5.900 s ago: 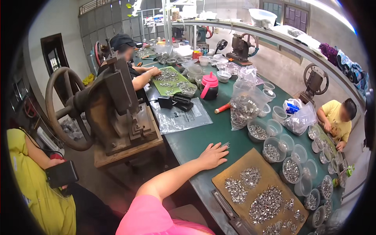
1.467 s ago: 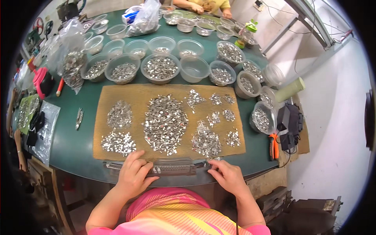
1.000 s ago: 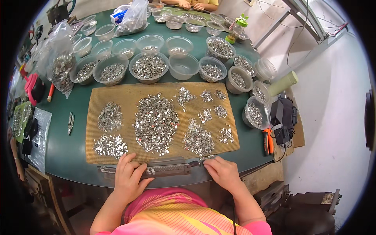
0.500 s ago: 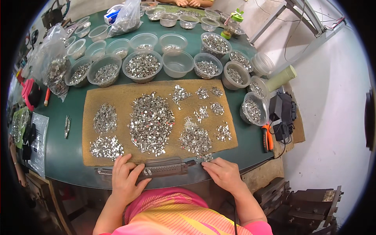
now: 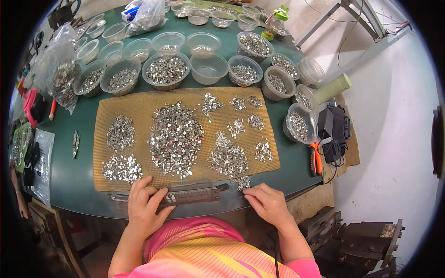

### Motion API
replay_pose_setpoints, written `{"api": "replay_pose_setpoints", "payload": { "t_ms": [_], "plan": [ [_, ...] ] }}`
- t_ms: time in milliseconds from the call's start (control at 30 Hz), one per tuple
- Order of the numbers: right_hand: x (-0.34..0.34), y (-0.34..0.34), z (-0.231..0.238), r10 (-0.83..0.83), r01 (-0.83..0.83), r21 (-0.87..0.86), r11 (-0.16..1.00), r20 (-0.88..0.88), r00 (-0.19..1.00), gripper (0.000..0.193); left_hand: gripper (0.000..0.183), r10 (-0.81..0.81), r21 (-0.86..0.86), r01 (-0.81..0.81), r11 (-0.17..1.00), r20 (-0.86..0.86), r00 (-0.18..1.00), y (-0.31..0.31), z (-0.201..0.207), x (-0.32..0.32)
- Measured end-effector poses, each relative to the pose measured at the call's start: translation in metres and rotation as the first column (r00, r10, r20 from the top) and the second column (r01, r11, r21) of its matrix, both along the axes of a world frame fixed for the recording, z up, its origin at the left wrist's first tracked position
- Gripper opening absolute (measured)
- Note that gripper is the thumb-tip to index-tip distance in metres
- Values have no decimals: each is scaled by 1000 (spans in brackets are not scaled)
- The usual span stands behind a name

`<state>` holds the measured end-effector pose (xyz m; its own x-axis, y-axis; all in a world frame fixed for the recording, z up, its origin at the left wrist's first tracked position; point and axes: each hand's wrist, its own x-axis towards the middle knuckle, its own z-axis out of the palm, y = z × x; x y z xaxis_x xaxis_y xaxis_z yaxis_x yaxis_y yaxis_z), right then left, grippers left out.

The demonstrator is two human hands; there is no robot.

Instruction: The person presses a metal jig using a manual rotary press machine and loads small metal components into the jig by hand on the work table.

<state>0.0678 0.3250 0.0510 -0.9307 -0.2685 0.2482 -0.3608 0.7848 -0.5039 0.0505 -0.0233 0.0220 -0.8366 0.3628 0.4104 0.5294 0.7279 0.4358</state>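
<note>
A long dark slotted fixture [image 5: 197,194] lies along the table's near edge, small silvery pieces in some slots. My left hand [image 5: 144,206] straddles its left part, fingers at the far edge and thumb at the near one. Just beyond the fixture's right end is my right hand [image 5: 269,204], thumb and fingers together; whatever they hold is hidden. Its fingertips are beside a small heap of metal pieces [image 5: 243,183] at the mat's edge. On the tan ribbed mat [image 5: 185,95] lie a large central pile of metal pieces [image 5: 176,139] and several smaller piles.
Clear plastic tubs, such as an empty one [image 5: 208,68] and a filled one [image 5: 166,70], line the mat's far side. Orange-handled pliers [image 5: 315,160] and black adapters [image 5: 331,129] lie at right. A plastic bag [image 5: 62,76] and pink object [image 5: 34,106] are at left.
My right hand has moved slightly right, away from the fixture's end, uncovering more of the small heap. My left hand stays on the fixture. The whole view has shifted slightly.
</note>
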Motion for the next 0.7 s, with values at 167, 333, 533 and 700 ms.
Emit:
{"api": "replay_pose_setpoints", "payload": {
  "t_ms": [167,333,533,700],
  "plan": [
    [3,-5,-2,53,-50,91,995,-29,998,14,53,-4,6,4,1000,2,1000,0,2,0],
    [3,-8,-11,31,-20,151,988,-74,997,12,52,-28,32,29,999,-31,999,1,0,-2],
    [-13,-10,-7,27,-12,193,981,-72,997,9,52,-39,35,40,999,-31,999,0,0,-1],
    [-52,-12,10,3,-7,-21,1000,-144,990,10,53,-54,35,54,998,-22,998,-1,-2,-2]
  ]
}}
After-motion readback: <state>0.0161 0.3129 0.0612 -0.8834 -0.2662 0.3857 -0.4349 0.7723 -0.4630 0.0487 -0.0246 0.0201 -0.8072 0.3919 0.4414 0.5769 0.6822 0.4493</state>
